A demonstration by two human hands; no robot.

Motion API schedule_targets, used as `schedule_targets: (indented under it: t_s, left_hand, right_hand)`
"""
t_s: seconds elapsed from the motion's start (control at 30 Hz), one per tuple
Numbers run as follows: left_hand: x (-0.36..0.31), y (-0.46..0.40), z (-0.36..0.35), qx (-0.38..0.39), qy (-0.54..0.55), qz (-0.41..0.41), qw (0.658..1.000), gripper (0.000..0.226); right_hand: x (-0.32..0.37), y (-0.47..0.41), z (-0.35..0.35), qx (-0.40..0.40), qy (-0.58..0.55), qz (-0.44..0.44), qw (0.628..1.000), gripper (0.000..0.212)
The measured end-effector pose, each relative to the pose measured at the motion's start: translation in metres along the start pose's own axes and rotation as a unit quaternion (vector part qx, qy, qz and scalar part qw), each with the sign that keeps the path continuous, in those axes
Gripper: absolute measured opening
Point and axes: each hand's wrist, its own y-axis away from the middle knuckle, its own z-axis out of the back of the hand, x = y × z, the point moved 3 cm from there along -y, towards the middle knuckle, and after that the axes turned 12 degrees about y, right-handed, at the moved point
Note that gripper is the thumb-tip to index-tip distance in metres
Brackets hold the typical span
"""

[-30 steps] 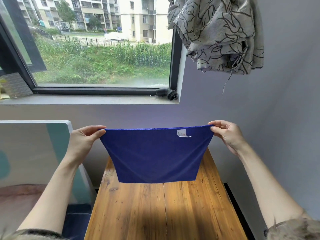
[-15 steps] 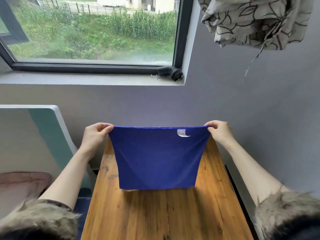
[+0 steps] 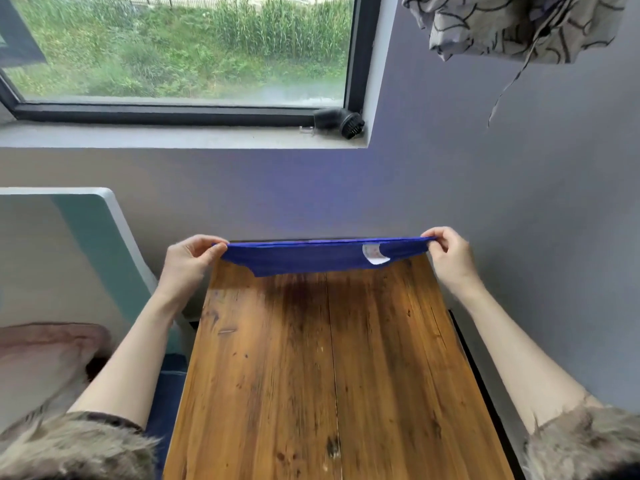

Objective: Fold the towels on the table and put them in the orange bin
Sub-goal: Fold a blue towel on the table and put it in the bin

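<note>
A dark blue towel [image 3: 311, 258] with a small white label [image 3: 374, 254] is stretched taut above the far end of the wooden table [image 3: 329, 368]. My left hand [image 3: 188, 263] pinches its left corner and my right hand [image 3: 450, 259] pinches its right corner. Only a narrow strip of the cloth shows, seen almost edge-on. The orange bin is not in view.
The table's far end meets a grey wall under a window sill [image 3: 173, 138] with a black round object [image 3: 337, 121] on it. A white and teal panel [image 3: 86, 244] stands left of the table. Patterned grey fabric [image 3: 512, 26] hangs at the upper right.
The towel hung down as a wide sheet before; now it is swung up and away toward the wall, showing only a thin strip. Both hands have moved farther out over the table's far end.
</note>
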Motion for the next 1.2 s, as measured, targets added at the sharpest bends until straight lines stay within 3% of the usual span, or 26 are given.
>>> schedule_targets:
  t_s: [0.17, 0.33, 0.43, 0.57, 0.77, 0.93, 1.07, 1.2]
  left_hand:
    - [0.081, 0.074, -0.001, 0.055, -0.084, 0.122, 0.987, 0.007]
    - [0.143, 0.153, 0.004, 0.109, -0.137, 0.255, 0.951, 0.008]
    - [0.159, 0.183, 0.008, 0.122, -0.145, 0.296, 0.936, 0.009]
    - [0.161, 0.193, 0.011, 0.118, -0.153, 0.316, 0.929, 0.007]
    - [0.159, 0.16, 0.003, 0.072, -0.162, 0.254, 0.951, 0.006]
    - [0.171, 0.12, -0.01, 0.037, -0.151, 0.228, 0.961, 0.009]
    - [0.193, 0.088, -0.018, 0.029, -0.156, 0.229, 0.96, 0.008]
    - [0.213, 0.069, -0.026, 0.027, -0.145, 0.234, 0.961, 0.004]
  right_hand:
    - [-0.082, 0.077, -0.033, 0.136, 0.087, -0.109, 0.981, 0.022]
    - [-0.138, 0.158, -0.047, 0.285, 0.107, -0.233, 0.924, 0.025]
    - [-0.151, 0.189, -0.044, 0.33, 0.089, -0.28, 0.897, 0.024]
    - [-0.155, 0.198, -0.038, 0.325, 0.011, -0.317, 0.891, 0.025]
    - [-0.149, 0.172, -0.049, 0.294, -0.059, -0.324, 0.897, 0.024]
    - [-0.154, 0.142, -0.074, 0.254, -0.19, -0.388, 0.865, 0.021]
    - [-0.166, 0.116, -0.1, 0.236, -0.207, -0.401, 0.861, 0.011]
    - [-0.179, 0.1, -0.119, 0.23, -0.201, -0.4, 0.864, 0.017]
